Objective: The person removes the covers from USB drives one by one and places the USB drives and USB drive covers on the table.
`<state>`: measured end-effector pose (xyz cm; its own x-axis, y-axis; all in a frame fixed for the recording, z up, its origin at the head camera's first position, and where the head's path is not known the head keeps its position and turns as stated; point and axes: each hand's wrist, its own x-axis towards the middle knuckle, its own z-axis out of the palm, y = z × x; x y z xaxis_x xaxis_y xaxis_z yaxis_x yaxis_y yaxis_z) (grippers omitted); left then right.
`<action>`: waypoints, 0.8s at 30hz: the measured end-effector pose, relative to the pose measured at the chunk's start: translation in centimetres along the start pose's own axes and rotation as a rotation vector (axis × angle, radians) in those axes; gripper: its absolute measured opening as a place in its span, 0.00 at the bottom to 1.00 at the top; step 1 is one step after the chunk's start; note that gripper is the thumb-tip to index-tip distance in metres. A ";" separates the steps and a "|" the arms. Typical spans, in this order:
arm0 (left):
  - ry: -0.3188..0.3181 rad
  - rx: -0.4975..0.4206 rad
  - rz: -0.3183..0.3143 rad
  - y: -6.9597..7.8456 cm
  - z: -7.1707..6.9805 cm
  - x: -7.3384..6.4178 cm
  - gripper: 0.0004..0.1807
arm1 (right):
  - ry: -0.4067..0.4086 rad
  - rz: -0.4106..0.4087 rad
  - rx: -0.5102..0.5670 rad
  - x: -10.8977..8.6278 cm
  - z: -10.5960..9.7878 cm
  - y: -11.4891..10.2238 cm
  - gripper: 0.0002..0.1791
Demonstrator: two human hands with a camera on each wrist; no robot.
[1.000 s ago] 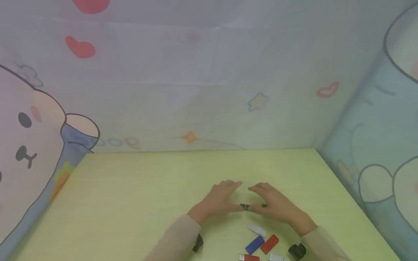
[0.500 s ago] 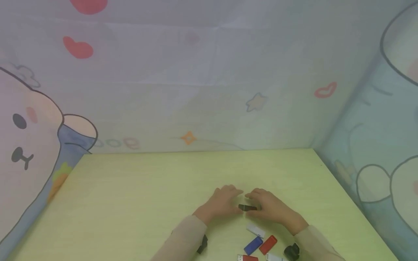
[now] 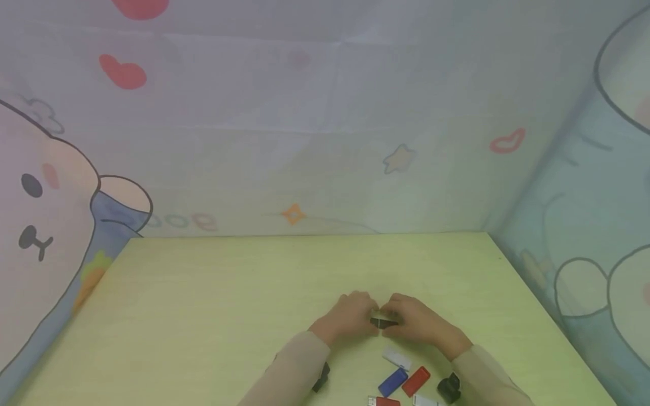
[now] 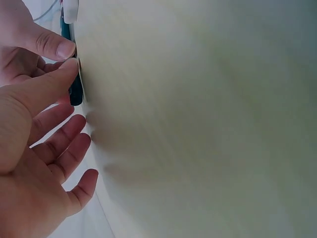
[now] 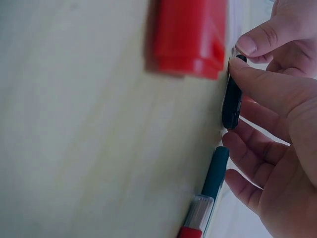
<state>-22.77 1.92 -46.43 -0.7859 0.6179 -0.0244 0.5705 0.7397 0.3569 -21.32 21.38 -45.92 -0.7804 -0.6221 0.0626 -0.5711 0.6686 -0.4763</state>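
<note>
My left hand (image 3: 347, 317) and right hand (image 3: 418, 321) meet over the table, fingertips nearly touching. Between them lies a small black USB stick (image 3: 383, 323) with a thin pale line across it. In the right wrist view its dark body (image 5: 233, 101) sits under my right thumb, with the left thumb right at its upper end. The left wrist view shows both thumbs pinching along the same stick (image 4: 75, 94); the left hand's other fingers are loosely bent. Closest to the hands is a white stick (image 3: 397, 358).
Nearer me lie a blue stick (image 3: 393, 382), a red one (image 3: 416, 382), a red one with a metal plug (image 3: 384, 401) and another white one (image 3: 426, 401). A teal piece (image 5: 216, 171) lies beyond my right fingers. Black wrist devices (image 3: 449, 388) hang under the sleeves.
My hands have drawn together. The left hand shifted right and its spread fingers bent in towards the black stick; the right hand moved slightly left and nearer. The other sticks stayed put.
</note>
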 end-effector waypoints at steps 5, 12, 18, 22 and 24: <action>-0.009 0.016 0.000 0.1 0.1 0.2 0.09 | -0.021 -0.012 0.008 0.2 0.0 0.0 0.14; -0.013 -0.079 -0.001 0.0 0.1 0.4 0.09 | -0.030 -0.041 0.039 0.4 0.1 0.4 0.10; 0.006 -0.143 0.032 -0.3 0.3 0.6 0.05 | -0.026 -0.049 0.062 0.4 0.2 0.7 0.09; 0.009 -0.152 0.042 -0.4 0.4 0.7 0.03 | -0.026 -0.054 0.067 0.4 0.2 0.7 0.08; 0.009 -0.153 0.047 -0.4 0.4 0.7 0.03 | -0.032 -0.051 0.068 0.4 0.1 0.6 0.08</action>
<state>-23.46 2.21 -46.96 -0.7617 0.6479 0.0041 0.5644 0.6603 0.4955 -21.99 21.47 -46.28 -0.7418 -0.6678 0.0610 -0.5904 0.6072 -0.5317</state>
